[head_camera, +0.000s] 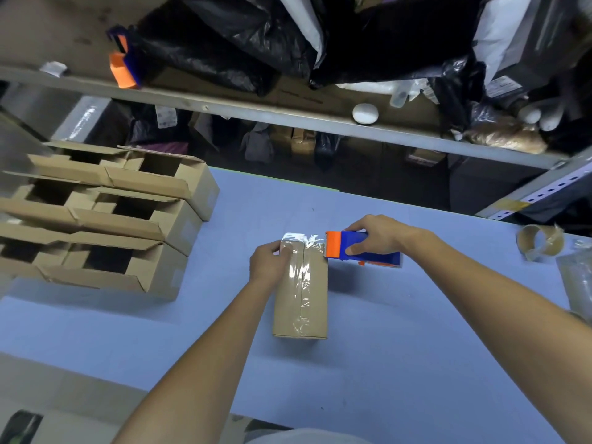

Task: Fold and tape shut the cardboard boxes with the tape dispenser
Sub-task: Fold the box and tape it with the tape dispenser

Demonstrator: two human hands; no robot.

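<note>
**One box nearly sealed, stack at L waiting**

- Far L: approx six open brown cardboard boxes (105,219), flaps up, no tape on top. Bulk of the job is left, I judge.
- Centre, on pale blue table (400,363): left hand (269,264) grips far L corner of a closed brown cardboard box (315,315).
- Clear tape strip (301,283) runs full length of the top seam and over the far edge.
- Just R of that edge: blue-and-orange plastic tape dispenser (362,249), orange head at the box, tape uncut as far as I can tell. Right hand (374,235) is clamped round its body.
- Far R: empty cardboard tape core (541,241).
- Writing: none legible. Shelf parcel labels too blurred.
</note>
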